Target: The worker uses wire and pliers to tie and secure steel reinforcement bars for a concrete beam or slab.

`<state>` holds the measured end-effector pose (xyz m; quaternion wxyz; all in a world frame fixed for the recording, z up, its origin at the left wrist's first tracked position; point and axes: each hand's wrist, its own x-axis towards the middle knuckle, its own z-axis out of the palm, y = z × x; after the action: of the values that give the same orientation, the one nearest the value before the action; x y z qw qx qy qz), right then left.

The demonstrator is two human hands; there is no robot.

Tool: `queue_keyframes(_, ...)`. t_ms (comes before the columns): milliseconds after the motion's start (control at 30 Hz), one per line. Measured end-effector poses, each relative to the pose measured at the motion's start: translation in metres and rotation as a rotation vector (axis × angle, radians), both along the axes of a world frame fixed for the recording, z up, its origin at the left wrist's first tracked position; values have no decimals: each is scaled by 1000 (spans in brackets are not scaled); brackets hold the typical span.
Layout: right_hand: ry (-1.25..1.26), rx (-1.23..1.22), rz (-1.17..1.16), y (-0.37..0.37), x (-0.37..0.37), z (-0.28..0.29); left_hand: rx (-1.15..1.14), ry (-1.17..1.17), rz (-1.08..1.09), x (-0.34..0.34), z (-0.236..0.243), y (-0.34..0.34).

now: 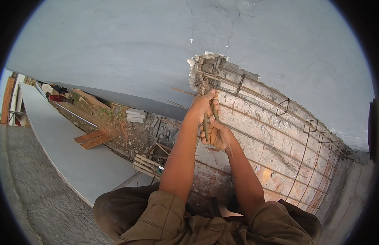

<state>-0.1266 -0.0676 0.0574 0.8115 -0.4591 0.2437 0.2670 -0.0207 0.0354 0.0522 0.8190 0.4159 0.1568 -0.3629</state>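
Both of my hands are closed on a pair of rusty long-handled pincers (205, 127). My left hand (201, 105) wraps the handles close to the jaws. Lower down, my right hand (218, 134) grips the handle ends with curled fingers. The jaws are up against the rebar (222, 79) at the corner of a broken-open gap in the grey wall (128, 45). Just what the jaws bite on is too small to make out. Thin rods stick out to the left of my left hand.
A grid of steel bars with square stirrups (282, 108) runs right over rough pale concrete (275, 143). Far below on the left lie brown boards (93, 139), stacked white blocks (135, 115) and rubble. A wooden pallet-like frame (146, 164) is beside my left forearm. A person (59, 98) is in the distance.
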Motion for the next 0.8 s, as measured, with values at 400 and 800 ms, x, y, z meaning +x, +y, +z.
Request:
queue_keyframes(400,-85,153,-59,0,0,6,725,-208,-114,-6,20,-3)
queue_keyframes(800,-336,-1186,172,-10,4,19,171,74,341,-7,3,-60)
